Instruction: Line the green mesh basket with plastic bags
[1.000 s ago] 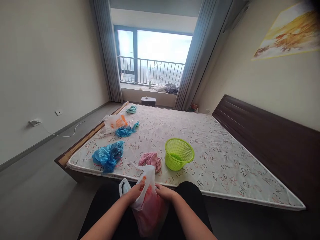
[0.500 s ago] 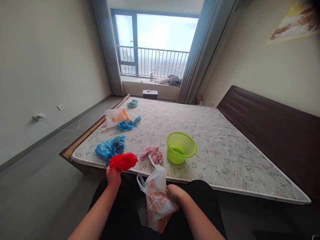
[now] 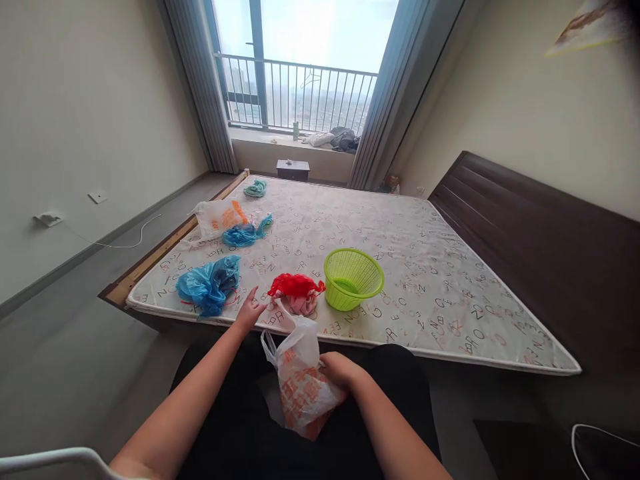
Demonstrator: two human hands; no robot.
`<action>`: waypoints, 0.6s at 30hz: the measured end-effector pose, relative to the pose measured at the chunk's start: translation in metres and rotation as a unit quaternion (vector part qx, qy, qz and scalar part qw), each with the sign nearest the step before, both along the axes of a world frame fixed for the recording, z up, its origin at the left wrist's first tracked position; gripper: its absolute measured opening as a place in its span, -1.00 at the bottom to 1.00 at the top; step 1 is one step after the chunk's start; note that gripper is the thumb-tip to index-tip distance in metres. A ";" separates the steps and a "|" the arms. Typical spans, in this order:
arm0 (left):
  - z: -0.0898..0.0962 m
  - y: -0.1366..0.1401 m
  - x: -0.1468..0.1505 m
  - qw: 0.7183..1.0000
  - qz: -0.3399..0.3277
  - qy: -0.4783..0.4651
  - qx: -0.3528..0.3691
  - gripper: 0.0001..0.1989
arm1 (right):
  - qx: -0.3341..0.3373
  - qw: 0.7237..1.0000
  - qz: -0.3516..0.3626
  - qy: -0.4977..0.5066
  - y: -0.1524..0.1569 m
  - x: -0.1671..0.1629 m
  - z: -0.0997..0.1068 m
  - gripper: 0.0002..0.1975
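Observation:
My left hand [image 3: 250,312] is open above the mattress's near edge, fingers apart, with nothing in it. Just to its right, a crumpled red plastic bag [image 3: 296,285] lies over a pink cloth [image 3: 303,305]. My right hand [image 3: 339,371] grips the side of a white plastic bag [image 3: 300,387] with orange print, held above my lap; its handles stick up, and what it contains is hidden. A green plastic basket [image 3: 353,280] stands upright beside the pink cloth. A crumpled blue plastic bag [image 3: 210,285] rests to the left of my left hand.
Farther back on the mattress [image 3: 425,313] lie another blue bag [image 3: 243,234], a white bag with orange print [image 3: 220,219] and a teal bundle [image 3: 256,189]. A dark headboard [image 3: 530,240] rises on the right. A white cable [image 3: 127,246] trails along the left floor.
The red bag has left my left hand and now lies on the pink cloth. My left hand has opened and moved slightly right. My right hand still holds the white bag; the view tilted down.

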State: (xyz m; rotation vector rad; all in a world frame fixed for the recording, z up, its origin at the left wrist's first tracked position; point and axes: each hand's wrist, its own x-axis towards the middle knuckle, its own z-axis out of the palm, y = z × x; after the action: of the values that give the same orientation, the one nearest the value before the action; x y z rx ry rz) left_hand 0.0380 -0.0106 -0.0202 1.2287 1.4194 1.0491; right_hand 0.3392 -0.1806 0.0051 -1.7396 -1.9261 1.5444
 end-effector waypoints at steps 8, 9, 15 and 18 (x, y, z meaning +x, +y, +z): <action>-0.019 -0.016 -0.057 0.978 0.172 -0.114 -0.029 -0.58 | -0.046 0.909 -0.201 0.361 0.022 -0.027 0.025 -0.49; -0.014 -0.017 -0.061 0.968 0.210 -0.136 -0.010 -0.62 | -0.013 0.896 -0.244 0.371 0.031 -0.031 0.034 -0.46; 0.001 -0.029 -0.069 0.924 0.306 -0.227 -0.028 -0.74 | 0.349 0.852 -0.374 0.109 0.103 -0.046 0.106 -0.56; -0.002 -0.034 -0.065 0.950 0.258 -0.174 -0.015 -0.78 | 0.491 0.829 -0.267 -0.019 0.144 -0.060 0.126 -0.41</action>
State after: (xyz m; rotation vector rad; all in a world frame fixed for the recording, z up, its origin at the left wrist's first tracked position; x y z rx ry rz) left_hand -0.0268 -0.0445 -0.0225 0.6082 1.4964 1.5061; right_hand 0.2796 -0.0368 0.1308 -1.5457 -1.5425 0.2060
